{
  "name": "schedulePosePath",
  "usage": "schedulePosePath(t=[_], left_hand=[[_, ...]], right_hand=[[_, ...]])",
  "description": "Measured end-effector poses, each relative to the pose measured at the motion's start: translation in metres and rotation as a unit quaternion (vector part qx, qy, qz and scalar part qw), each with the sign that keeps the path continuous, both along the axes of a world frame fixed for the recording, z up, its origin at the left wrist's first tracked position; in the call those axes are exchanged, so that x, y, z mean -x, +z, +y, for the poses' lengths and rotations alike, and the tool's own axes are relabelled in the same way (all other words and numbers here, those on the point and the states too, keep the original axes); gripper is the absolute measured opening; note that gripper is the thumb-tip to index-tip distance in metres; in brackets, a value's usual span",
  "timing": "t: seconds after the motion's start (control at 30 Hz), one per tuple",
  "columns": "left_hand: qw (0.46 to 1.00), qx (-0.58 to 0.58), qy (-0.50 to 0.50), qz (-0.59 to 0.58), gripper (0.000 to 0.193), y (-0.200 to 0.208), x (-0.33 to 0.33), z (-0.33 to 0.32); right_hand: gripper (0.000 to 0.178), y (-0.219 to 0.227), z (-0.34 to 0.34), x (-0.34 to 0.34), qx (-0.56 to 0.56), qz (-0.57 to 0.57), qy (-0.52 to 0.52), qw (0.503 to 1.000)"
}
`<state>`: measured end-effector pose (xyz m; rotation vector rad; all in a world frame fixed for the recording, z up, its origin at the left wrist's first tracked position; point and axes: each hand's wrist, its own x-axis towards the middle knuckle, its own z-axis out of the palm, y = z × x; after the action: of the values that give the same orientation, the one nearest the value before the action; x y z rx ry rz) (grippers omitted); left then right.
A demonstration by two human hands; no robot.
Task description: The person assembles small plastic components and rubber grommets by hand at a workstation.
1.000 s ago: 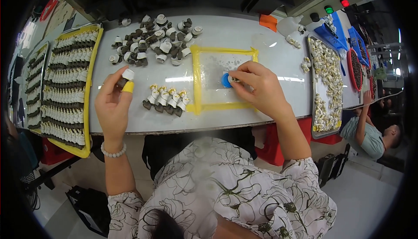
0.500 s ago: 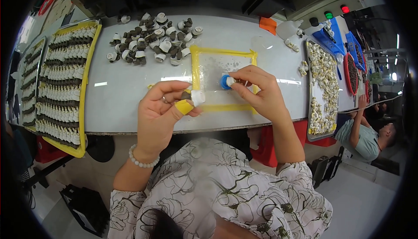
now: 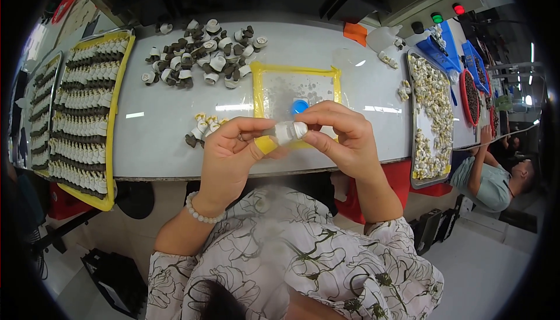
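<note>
My left hand (image 3: 226, 152), with yellow tape around its thumb, pinches a small white figure body (image 3: 283, 133). My right hand (image 3: 348, 140) grips a small white piece (image 3: 300, 129) by thumb and fingertips. The two parts meet end to end, or nearly so, in front of me; the fingers hide the exact contact. Just beyond my right fingertips sits a round blue cap or dish (image 3: 300, 106) inside a yellow-taped rectangle (image 3: 256, 90) on the table. Beside my left hand lie several white-and-dark figures with yellowish tops (image 3: 201, 126).
A heap of white-and-dark parts (image 3: 207, 55) lies at the back. Left stands a yellow-edged tray (image 3: 109, 162) with rows of figures. On the right, a metal tray (image 3: 429, 133) holds small white-yellow pieces. Blue bins (image 3: 440, 57) and a red basket (image 3: 469, 98) stand beyond; another person (image 3: 487, 183) works there.
My right hand has brought the small white piece from the blue cap back to the part in my left hand. My left hand has shifted slightly right, uncovering the figures beside it.
</note>
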<state>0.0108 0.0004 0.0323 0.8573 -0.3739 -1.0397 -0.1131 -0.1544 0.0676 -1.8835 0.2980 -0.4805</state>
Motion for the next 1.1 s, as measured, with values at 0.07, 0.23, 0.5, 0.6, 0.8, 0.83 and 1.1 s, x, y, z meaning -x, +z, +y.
schedulePosePath(t=[0.07,0.23,0.5,0.6,0.8,0.83,1.1], left_hand=[[1.000,-0.009,0.007,-0.009,0.024,-0.001,0.002,0.000],[0.999,-0.012,0.015,-0.048,0.021,-0.001,0.009,-0.003],[0.992,-0.032,-0.043,-0.111,0.020,0.007,-0.010,0.004],[0.959,-0.045,0.052,-0.275,0.022,0.006,-0.035,0.025],[0.811,-0.171,0.328,-0.452,0.023,-0.009,-0.083,0.083],[0.769,-0.218,0.312,-0.514,0.023,-0.015,-0.085,0.087],[0.716,-0.226,0.220,-0.622,0.028,-0.013,-0.069,0.080]], right_hand=[[0.025,0.002,0.001,0.000,0.082,0.004,0.015,0.997],[0.024,0.007,0.004,0.003,0.110,0.051,0.008,0.993],[0.024,-0.005,-0.003,0.000,-0.020,-0.005,0.073,0.997],[0.023,-0.004,-0.026,0.008,0.098,0.034,0.007,0.995],[0.021,-0.015,-0.109,0.069,0.395,0.230,-0.344,0.820],[0.021,-0.020,-0.117,0.081,0.449,0.262,-0.369,0.770],[0.019,-0.033,-0.117,0.074,0.331,0.297,-0.347,0.826]])
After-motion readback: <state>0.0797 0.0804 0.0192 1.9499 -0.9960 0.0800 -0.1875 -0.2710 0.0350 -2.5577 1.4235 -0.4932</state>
